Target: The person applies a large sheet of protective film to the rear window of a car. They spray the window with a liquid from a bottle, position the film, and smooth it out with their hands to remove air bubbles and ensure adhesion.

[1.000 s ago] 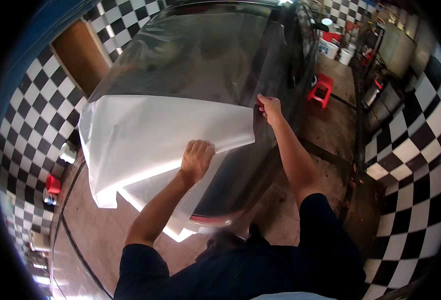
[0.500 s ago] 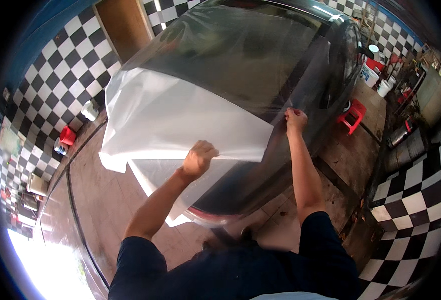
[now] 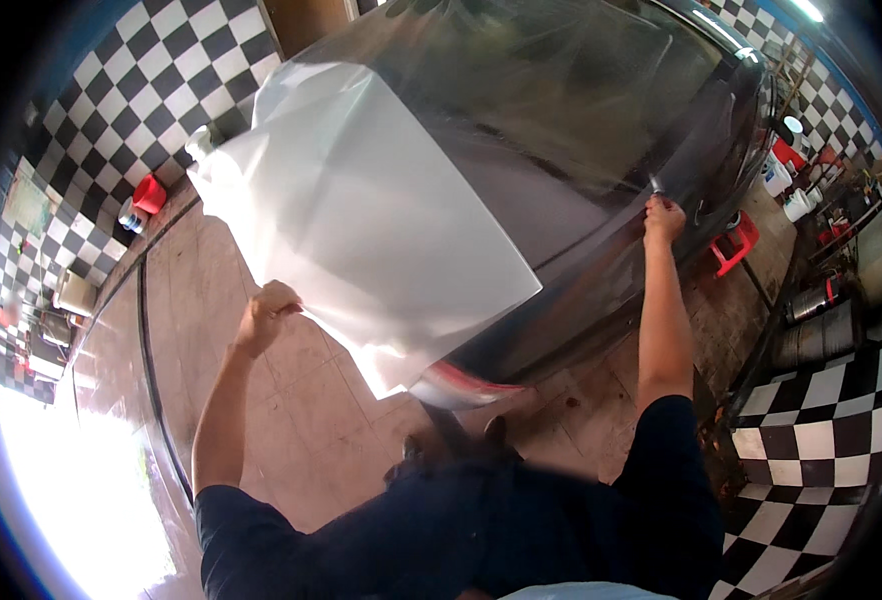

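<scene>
A dark car (image 3: 581, 300) stands in front of me, with thin clear film (image 3: 521, 70) lying over its rear window and body. A large white sheet (image 3: 391, 210) covers the near left part of the car and hangs past its rear corner, above a red and white tail light (image 3: 461, 385). My left hand (image 3: 269, 315) is closed on the sheet's near left edge, holding it out from the car. On the right, my right hand (image 3: 665, 218) pinches a gathered bit of the clear film by the car's side. Its fingertips are small in view.
A red plastic stool (image 3: 736, 243) stands beside the car at the right. White buckets (image 3: 799, 206) and clutter line the right wall. A red bucket (image 3: 148, 194) sits by the left checkered wall (image 3: 151, 80). A dark groove (image 3: 144, 330) crosses the tiled floor.
My left hand has moved left and slightly up, pulling the white sheet out over the car's rear corner. My right hand has shifted right in view, and the view itself has turned.
</scene>
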`<action>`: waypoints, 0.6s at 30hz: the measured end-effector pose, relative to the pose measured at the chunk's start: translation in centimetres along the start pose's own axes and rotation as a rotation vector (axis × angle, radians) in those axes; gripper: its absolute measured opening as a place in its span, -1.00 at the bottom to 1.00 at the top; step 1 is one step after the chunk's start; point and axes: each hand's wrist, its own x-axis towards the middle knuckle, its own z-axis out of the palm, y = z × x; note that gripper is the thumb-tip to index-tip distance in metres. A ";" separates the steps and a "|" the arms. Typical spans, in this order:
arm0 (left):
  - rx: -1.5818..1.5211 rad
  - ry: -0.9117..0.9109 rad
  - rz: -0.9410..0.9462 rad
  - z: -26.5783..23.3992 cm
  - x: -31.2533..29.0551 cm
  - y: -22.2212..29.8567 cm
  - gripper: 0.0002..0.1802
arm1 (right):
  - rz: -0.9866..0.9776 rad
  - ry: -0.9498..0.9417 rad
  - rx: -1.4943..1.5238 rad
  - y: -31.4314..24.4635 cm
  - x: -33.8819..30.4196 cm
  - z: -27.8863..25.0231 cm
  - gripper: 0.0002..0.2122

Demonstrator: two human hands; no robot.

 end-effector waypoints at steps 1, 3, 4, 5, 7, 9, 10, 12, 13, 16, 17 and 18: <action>0.006 0.008 -0.032 -0.7 -1.4 -1.6 -0.89 | -0.018 -0.002 -0.006 0.3 0.4 -0.2 -0.86; 0.046 0.018 -0.118 -1.9 -4.1 -4.2 -0.91 | 0.025 -0.006 -0.018 0.1 0.6 -0.2 -0.87; 0.064 0.022 -0.160 -2.4 -5.3 -5.4 -0.91 | 0.034 -0.006 -0.030 0.1 0.7 -0.4 -0.88; 0.071 0.025 -0.198 -2.8 -6.3 -6.8 -0.92 | 0.039 -0.004 -0.043 -0.1 0.9 -0.6 -0.88; 0.089 0.034 -0.279 -3.5 -8.4 -9.6 -0.93 | 0.089 -0.035 0.052 -0.3 1.1 -0.6 -0.90; 0.091 0.064 -0.281 -3.6 -10.0 -12.5 -0.94 | 0.099 -0.046 0.072 -0.5 1.2 -0.8 -0.91; 0.088 0.067 -0.284 -3.5 -10.0 -13.5 -0.94 | 0.062 -0.011 0.019 -0.5 1.4 -1.1 -0.88; 0.081 0.051 -0.272 -4.0 -10.1 -14.1 -0.95 | 0.090 -0.028 -0.062 -1.2 0.6 -1.0 -0.85; 0.023 0.072 -0.373 -3.9 -11.1 -14.8 -0.96 | 0.104 -0.039 -0.101 -1.5 0.1 -0.7 -0.84; 0.000 0.079 -0.436 -4.0 -12.5 -17.8 -0.98 | 0.101 -0.042 -0.035 0.0 2.2 -1.6 -0.83; 0.092 0.042 -0.331 -4.0 -12.5 -18.2 -0.97 | 0.116 -0.043 -0.009 0.2 2.3 -1.7 -0.84; 0.188 0.003 -0.231 -4.3 -12.6 -18.3 -0.96 | 0.116 -0.051 0.011 -0.1 1.9 -1.5 -0.84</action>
